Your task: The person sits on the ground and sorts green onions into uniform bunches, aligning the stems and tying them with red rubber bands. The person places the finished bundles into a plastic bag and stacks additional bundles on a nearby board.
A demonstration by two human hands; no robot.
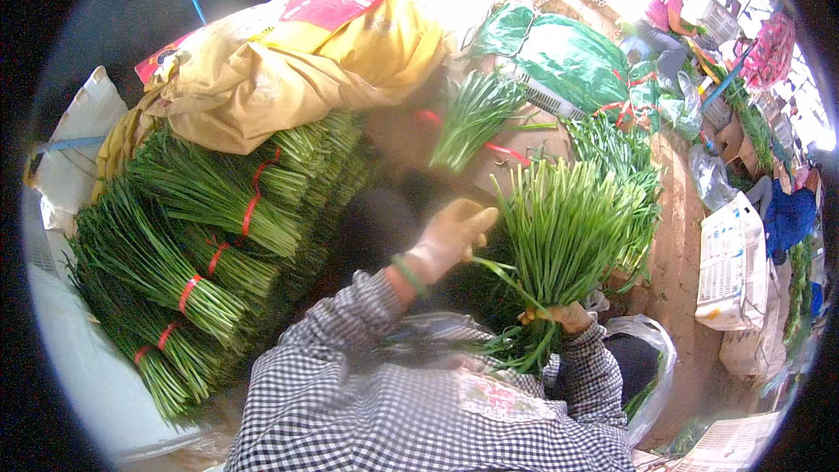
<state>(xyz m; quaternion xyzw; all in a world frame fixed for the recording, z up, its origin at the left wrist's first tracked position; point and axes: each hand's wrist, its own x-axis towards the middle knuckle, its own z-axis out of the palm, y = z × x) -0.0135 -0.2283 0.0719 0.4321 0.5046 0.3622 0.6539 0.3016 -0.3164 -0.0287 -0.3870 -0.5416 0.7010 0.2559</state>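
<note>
My right hand point(565, 316), in a light glove, grips a thick bunch of garlic chives point(564, 229) low down, with the pale cut ends fanned upward. Dark leaf tips hang below that fist. To its left, my gloved left hand point(452, 236) has its fingers closed at the end of one loose chive stalk point(503, 273). This stalk runs across to the right hand at the base of the bunch. Beyond the hands lies a smaller loose heap of chives point(475, 121), near a red tie strip point(508, 152). More loose chives point(609, 144) lie behind the held bunch.
Chive bundles tied with red bands point(210, 301) are stacked at left, partly under a yellow-tan cloth point(295, 72). A green plastic-wrapped pack point(570, 56) lies ahead. White crates point(733, 262) stand at right, a clear plastic bag point(655, 347) nearer. A person point(668, 19) works at the far right.
</note>
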